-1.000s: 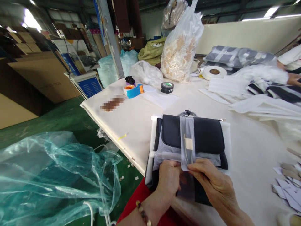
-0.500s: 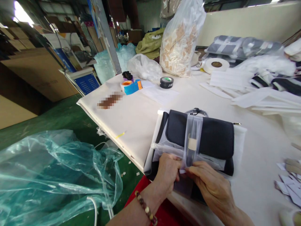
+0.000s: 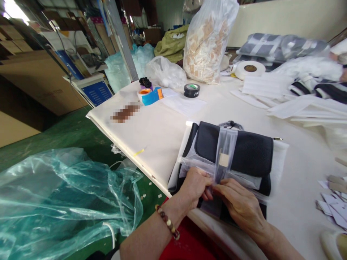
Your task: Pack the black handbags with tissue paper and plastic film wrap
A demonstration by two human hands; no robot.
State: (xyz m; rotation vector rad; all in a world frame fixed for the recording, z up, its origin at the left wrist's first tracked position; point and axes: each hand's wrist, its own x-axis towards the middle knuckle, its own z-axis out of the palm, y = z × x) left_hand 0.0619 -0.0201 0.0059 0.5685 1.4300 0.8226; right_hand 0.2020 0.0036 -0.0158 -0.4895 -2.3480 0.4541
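A black bag (image 3: 252,153) with a flap lies near the table's front edge, partly wrapped in white sheet. A translucent plastic strip (image 3: 227,141) runs down over the flap, with a small beige tag beneath it. Another clear band crosses below the flap. My left hand (image 3: 195,185), with a bead bracelet at the wrist, pinches the lower end of the plastic strip. Close against it, my right hand (image 3: 240,202) has its thumb and fingers closed on the same end. The fingertips partly cover what they grip.
Behind the bag are a black tape roll (image 3: 192,90) and a blue tape dispenser (image 3: 151,96). A tall clear bag of tan pieces (image 3: 206,47) stands farther back. White sheets (image 3: 306,112) and paper tags (image 3: 332,209) lie to the right; teal plastic (image 3: 67,202) hangs at the left.
Both hands have shifted slightly up along the strip's lower end, still gripping it. The bag appears a little higher and farther right in view.
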